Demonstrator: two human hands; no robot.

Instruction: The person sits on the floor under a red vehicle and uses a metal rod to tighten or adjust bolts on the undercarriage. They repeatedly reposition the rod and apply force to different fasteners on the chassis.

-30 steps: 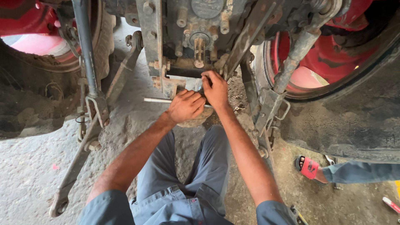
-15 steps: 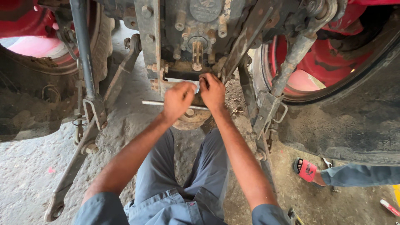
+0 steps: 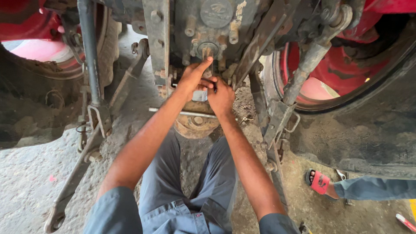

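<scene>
I crouch behind a tractor's grimy rear housing (image 3: 216, 26). My left hand (image 3: 193, 78) reaches up with its index finger stretched toward the short shaft stub (image 3: 208, 51) at the housing's centre. My right hand (image 3: 222, 97) is curled just below it, and both hands close around a small grey metal piece (image 3: 200, 95) between them. A thin steel rod (image 3: 182, 113) lies crosswise under my wrists, above a round rusty metal part (image 3: 196, 125) on the ground.
Big tyres with red rims flank me, left (image 3: 39, 86) and right (image 3: 359, 108). Lift arms hang on both sides, left (image 3: 89, 130) and right (image 3: 277, 117). Another person's foot in a red sandal (image 3: 320, 182) rests at right. A red-handled tool (image 3: 405, 222) lies on the concrete.
Both hands have risen from the lower bracket toward the shaft stub. My left hand's finger now points up at it, and the right hand has closed in beneath the left.
</scene>
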